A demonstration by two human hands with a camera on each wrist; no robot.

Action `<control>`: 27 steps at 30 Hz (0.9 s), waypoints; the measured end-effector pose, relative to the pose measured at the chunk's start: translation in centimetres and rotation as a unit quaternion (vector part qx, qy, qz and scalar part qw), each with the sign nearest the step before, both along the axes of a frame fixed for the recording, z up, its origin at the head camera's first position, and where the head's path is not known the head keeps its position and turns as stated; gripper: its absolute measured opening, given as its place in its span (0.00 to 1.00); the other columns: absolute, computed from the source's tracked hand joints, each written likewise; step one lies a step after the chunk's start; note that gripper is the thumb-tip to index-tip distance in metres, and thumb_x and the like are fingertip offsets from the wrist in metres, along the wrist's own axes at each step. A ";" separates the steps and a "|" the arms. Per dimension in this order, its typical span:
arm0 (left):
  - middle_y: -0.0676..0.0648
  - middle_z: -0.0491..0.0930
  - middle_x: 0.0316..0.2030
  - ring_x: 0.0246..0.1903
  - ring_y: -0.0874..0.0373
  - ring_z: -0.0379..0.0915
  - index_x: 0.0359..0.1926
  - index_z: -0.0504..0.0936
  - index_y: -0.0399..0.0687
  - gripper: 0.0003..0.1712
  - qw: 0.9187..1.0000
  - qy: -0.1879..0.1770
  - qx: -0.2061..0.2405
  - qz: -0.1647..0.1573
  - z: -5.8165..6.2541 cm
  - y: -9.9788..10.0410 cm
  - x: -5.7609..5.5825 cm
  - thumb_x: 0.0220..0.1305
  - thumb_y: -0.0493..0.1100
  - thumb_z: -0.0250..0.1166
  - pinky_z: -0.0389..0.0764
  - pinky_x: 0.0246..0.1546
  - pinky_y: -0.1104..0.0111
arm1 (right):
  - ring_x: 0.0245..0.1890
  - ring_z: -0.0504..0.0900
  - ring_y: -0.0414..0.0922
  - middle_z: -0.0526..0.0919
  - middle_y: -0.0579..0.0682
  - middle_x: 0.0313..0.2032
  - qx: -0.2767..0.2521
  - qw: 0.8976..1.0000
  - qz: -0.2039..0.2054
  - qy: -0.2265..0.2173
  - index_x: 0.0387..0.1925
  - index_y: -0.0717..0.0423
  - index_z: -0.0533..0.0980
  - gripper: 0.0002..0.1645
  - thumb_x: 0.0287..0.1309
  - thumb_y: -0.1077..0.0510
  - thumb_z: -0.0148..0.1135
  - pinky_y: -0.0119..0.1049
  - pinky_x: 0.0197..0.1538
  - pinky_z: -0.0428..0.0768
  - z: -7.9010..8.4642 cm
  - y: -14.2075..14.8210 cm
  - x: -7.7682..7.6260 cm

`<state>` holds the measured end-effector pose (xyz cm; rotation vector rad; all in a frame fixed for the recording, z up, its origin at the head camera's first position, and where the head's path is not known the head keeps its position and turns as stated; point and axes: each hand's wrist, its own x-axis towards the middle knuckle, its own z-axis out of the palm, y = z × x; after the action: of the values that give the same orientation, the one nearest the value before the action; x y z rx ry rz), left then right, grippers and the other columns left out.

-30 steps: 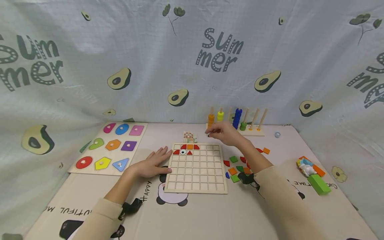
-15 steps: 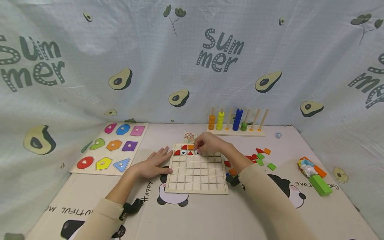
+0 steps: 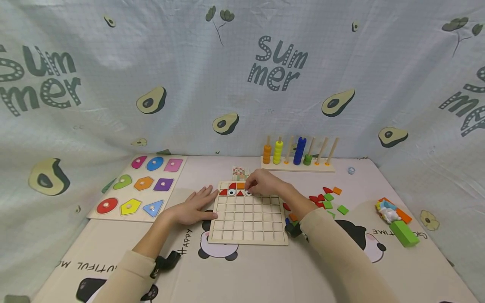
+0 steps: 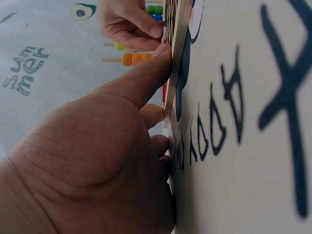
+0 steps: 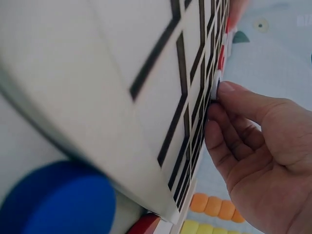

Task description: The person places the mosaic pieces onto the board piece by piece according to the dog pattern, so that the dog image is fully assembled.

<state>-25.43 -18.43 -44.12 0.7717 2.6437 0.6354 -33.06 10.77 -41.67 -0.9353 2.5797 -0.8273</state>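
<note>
A square wooden grid board lies on the table, with red, orange and white tiles in its upper rows. My right hand is over the second row, pinching a white eye tile with a black dot. In the right wrist view, this white tile stands on edge between thumb and fingers, right at the grid. My left hand lies with fingers spread at the board's left side, its thumb against the board edge. Another eye tile sits in the grid, left of a red triangle tile.
Loose red, green and orange tiles lie right of the board. Behind stands a peg rack with coloured beads; a small patterned card lies nearer. A shape puzzle is at left, a green block and a small toy at right.
My right hand has come down and left from behind the board with the white eye tile to the second row, then shifted slightly. Several loose tiles lie differently. My left hand stays put.
</note>
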 end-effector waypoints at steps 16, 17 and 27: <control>0.41 0.37 0.75 0.74 0.43 0.27 0.76 0.46 0.50 0.50 1.000 -0.008 0.008 0.002 0.0 0.2 0.0 0.63 0.64 0.58 0.32 0.71 0.45 | 0.37 0.79 0.40 0.84 0.48 0.42 -0.043 0.996 -0.008 0.072 0.46 0.53 0.83 0.12 0.59 0.59 0.65 0.34 0.41 0.80 1.3 3.6 1.3; 0.41 0.37 0.75 0.74 0.44 0.27 0.76 0.46 0.51 0.50 1.000 -0.010 0.007 0.003 0.0 0.1 0.0 0.63 0.64 0.58 0.32 0.71 0.46 | 0.38 0.79 0.41 0.83 0.48 0.42 -0.053 0.995 -0.010 0.079 0.47 0.53 0.83 0.13 0.59 0.59 0.65 0.35 0.40 0.80 1.6 4.5 1.5; 0.44 0.37 0.76 0.74 0.45 0.27 0.76 0.46 0.54 0.49 1.000 -0.007 0.005 0.009 0.0 0.0 0.0 0.63 0.65 0.57 0.32 0.71 0.48 | 0.40 0.77 0.42 0.82 0.45 0.44 -0.054 0.986 -0.115 0.105 0.50 0.45 0.81 0.16 0.59 0.55 0.66 0.39 0.42 0.80 2.8 14.5 3.4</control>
<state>-25.40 -18.45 -44.12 0.7430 2.6390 0.6562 -29.64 25.28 -38.89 -0.8024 2.8924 -0.9866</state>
